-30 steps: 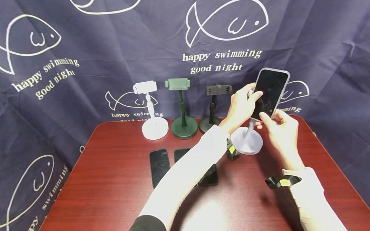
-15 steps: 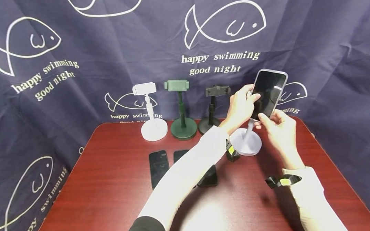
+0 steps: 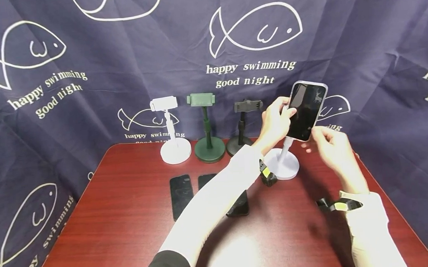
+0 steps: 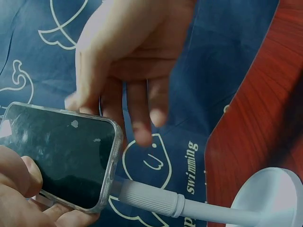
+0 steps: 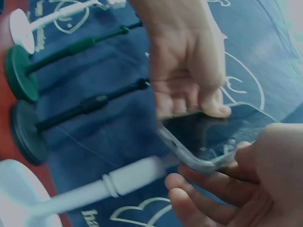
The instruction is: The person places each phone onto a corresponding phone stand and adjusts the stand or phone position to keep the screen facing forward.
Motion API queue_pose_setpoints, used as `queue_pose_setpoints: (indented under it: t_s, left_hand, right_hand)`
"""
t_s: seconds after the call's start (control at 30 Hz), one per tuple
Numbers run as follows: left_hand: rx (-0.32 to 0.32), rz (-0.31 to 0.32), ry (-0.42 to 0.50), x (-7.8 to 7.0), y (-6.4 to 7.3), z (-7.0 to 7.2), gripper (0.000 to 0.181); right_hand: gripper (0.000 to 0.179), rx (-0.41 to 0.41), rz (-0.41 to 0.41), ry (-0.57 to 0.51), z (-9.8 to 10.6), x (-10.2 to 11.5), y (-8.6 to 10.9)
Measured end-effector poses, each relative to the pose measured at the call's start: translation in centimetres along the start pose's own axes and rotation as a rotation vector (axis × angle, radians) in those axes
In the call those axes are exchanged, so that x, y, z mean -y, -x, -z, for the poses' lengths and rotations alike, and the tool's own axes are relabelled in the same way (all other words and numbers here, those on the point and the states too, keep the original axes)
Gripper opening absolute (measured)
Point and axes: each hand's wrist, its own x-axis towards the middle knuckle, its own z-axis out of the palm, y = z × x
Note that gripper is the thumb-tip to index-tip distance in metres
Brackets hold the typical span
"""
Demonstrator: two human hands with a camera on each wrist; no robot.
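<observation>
A smartphone (image 3: 308, 109) in a clear case stands tilted at the top of a pale phone stand (image 3: 282, 163), whose holder is hidden behind it. My left hand (image 3: 276, 121) grips the phone's left edge, thumb on the dark screen and fingers behind. At the lower right edge, my right hand (image 3: 334, 146) has its thumb and index finger close to the case; its other fingers hang loosely bent. In the left wrist view, the right hand (image 4: 135, 61) is beyond the phone (image 4: 61, 153). The right wrist view shows the left thumb on the phone's screen (image 5: 222, 130).
White (image 3: 175, 151), green (image 3: 209, 149) and black (image 3: 241, 144) phone stands line the back of the red-brown table (image 3: 106, 218). Dark phones lie in front, one at the left (image 3: 181, 194), others partly under the left forearm. A blue fish-print cloth (image 3: 181, 51) hangs behind.
My right hand has shifted right and loosened from the phone's lower corner. The left hand keeps its grip. The whole head view has drifted slightly.
</observation>
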Motion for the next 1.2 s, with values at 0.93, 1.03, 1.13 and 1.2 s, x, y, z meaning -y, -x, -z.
queue_pose_setpoints:
  t_s: [0.93, 1.03, 1.13, 1.2]
  left_hand:
    - [-0.004, -0.004, 0.022, 0.3, -0.2, 0.0, 0.021]
    - [-0.008, -0.002, 0.012, 0.3, -0.2, 0.1, 0.021]
    - [0.000, 0.001, 0.006, 0.3, -0.2, 0.1, 0.021]
    - [0.007, 0.008, 0.000, 0.2, -0.2, 0.2, 0.020]
  right_hand:
    - [0.043, -0.299, 0.185, -0.592, -0.9, -1.3, -3.6]
    - [0.040, -0.298, 0.206, -0.586, -1.1, -1.8, -4.0]
    - [0.039, -0.290, 0.246, -0.612, -1.1, -2.2, -4.4]
    - [0.039, -0.273, 0.281, -0.627, -1.1, -2.5, -4.6]
